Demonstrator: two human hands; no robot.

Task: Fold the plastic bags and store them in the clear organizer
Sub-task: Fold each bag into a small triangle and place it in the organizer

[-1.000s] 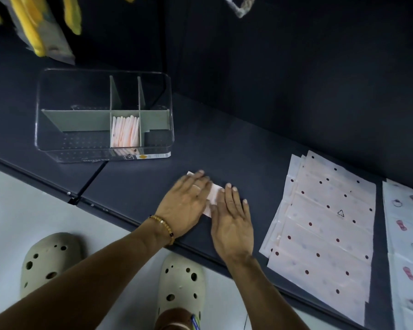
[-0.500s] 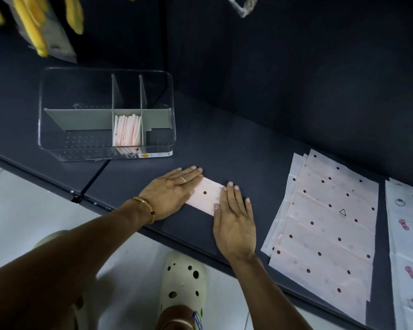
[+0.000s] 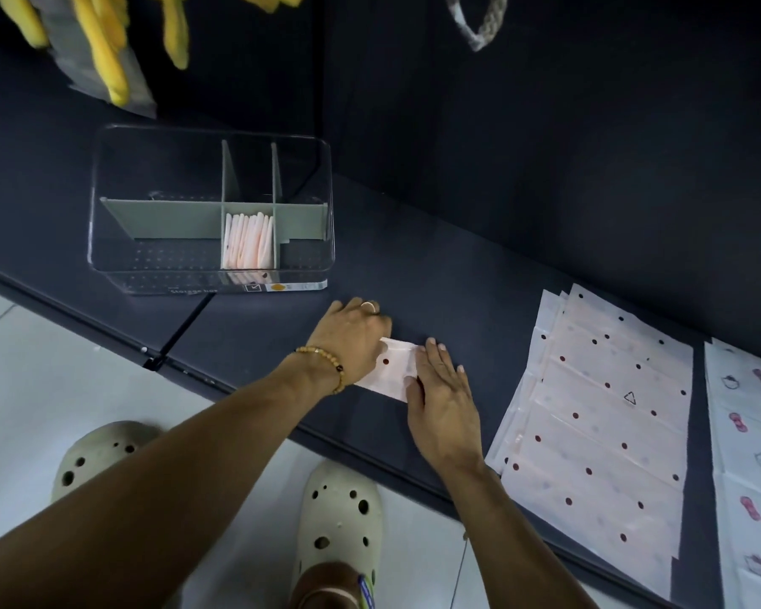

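Dim — soft blur, wide-angle warping

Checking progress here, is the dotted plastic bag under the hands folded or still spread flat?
Folded: the dotted white plastic bag is a small rectangle between the left hand and right hand, far smaller than the flat dotted bags beside it.

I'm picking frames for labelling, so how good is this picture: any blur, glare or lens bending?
Head view: dim light, with the dark shelf and wall behind losing detail; the yellow items at top left are smeared by blur; wide-angle bending curves the shelf edge; the clear organizer shows faint sheen on its walls; both hands and the folded bag are fairly sharp.
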